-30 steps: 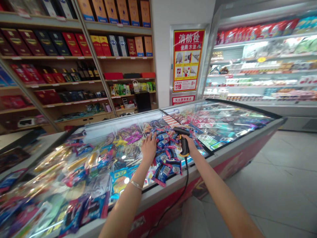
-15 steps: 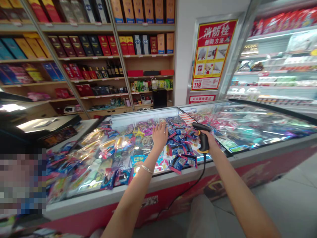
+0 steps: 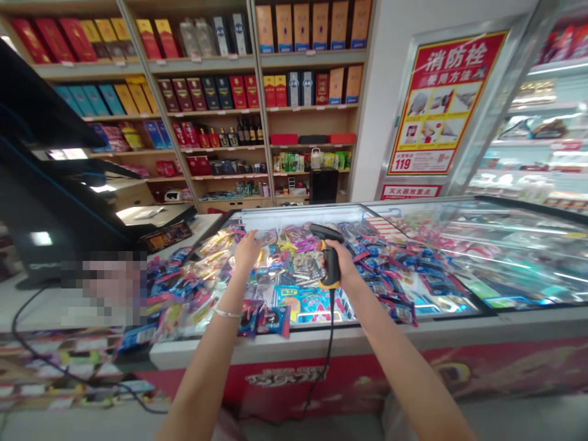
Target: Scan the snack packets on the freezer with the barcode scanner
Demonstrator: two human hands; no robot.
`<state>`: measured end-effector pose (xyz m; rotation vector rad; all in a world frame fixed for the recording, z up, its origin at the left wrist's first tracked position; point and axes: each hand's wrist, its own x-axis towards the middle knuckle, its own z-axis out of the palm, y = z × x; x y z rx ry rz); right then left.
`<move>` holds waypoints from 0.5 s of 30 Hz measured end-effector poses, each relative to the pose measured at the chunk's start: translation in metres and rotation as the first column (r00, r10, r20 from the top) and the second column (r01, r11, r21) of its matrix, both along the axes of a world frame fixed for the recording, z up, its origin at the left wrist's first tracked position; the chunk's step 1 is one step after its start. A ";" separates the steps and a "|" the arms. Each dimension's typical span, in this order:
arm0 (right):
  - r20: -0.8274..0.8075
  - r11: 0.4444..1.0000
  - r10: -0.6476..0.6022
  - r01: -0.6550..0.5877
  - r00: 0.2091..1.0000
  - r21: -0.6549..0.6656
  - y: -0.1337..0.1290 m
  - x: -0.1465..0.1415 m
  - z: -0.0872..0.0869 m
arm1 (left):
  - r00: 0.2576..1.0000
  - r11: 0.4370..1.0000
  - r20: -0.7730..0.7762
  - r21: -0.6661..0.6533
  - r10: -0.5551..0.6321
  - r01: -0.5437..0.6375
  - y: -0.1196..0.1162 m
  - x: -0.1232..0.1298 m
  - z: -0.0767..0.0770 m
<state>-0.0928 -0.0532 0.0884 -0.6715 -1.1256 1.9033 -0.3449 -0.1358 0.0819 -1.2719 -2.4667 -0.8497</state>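
My left hand (image 3: 247, 252) hangs open, fingers apart, just above colourful snack packets (image 3: 294, 269) heaped in a glass-topped chest freezer (image 3: 294, 343). It holds nothing. My right hand (image 3: 339, 260) is closed around a black and yellow handheld barcode scanner (image 3: 331, 263), whose head points away over the packets. The scanner's black coiled cable (image 3: 329, 349) drops down the freezer's front. A pile of blue packets (image 3: 390, 282) lies to the right of my right hand.
Behind the freezer stand wooden shelves (image 3: 206, 110) of boxed liquor and bottles. A red fire-hydrant poster (image 3: 441, 104) hangs to the right, beside a refrigerated display case (image 3: 537, 141). At left are a checkout counter (image 3: 156, 217) and a dark monitor (image 3: 46, 171).
My view has swung left. Both hands have moved left, away from the blue packets and over mixed packets. My left hand has lifted off the packets, and the scanner stays in my right hand.
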 end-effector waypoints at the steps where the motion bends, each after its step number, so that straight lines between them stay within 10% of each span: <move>1: 0.023 0.999 0.038 -0.037 0.999 -0.038 -0.005 -0.016 -0.005 | 1.000 1.000 0.011 -0.025 -0.009 0.009 -0.001 -0.008 -0.005; 6: 0.087 0.994 0.060 -0.051 0.994 -0.094 -0.017 -0.061 -0.032 | 0.978 0.965 0.036 -0.161 -0.205 0.208 0.002 -0.027 -0.026; 15: 0.125 0.977 0.183 -0.166 0.975 -0.136 0.032 -0.053 -0.065 | 0.888 0.773 0.014 -0.486 -0.459 0.407 0.002 -0.034 -0.056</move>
